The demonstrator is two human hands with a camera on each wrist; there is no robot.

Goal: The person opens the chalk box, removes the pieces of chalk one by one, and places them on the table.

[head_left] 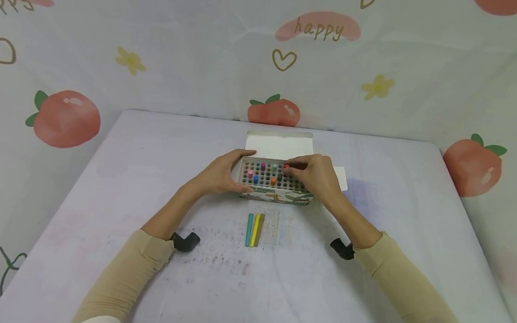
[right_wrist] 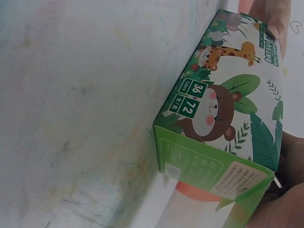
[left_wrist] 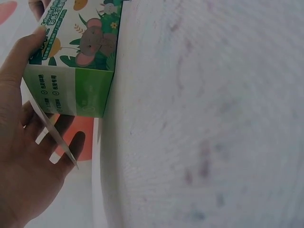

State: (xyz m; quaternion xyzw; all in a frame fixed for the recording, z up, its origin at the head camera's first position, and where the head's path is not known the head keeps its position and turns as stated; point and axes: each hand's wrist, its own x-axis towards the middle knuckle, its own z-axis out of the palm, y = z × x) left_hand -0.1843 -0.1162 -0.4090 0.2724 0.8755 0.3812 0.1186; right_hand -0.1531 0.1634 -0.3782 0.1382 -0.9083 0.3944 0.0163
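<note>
An open cardboard chalk box (head_left: 278,195) with printed animals stands at mid-table, its holed insert facing up. Several coloured sticks poke out of the holes, among them an orange chalk (head_left: 273,181) and a blue chalk (head_left: 255,179). My left hand (head_left: 221,173) holds the box's left end, thumb at the near edge and fingers toward the far side. Over the insert's right part, my right hand (head_left: 316,175) pinches a red chalk (head_left: 287,167) by its top; its lower end is hidden. In the right wrist view the fingertips are hidden behind the box (right_wrist: 223,95).
In front of the box lie a teal chalk (head_left: 249,230), a yellow chalk (head_left: 255,230) and a brown chalk (head_left: 260,229), side by side. The box's lid (head_left: 279,144) stands raised behind it, and a side flap (head_left: 340,178) sticks out right. Smudges mark the white tablecloth (head_left: 217,286).
</note>
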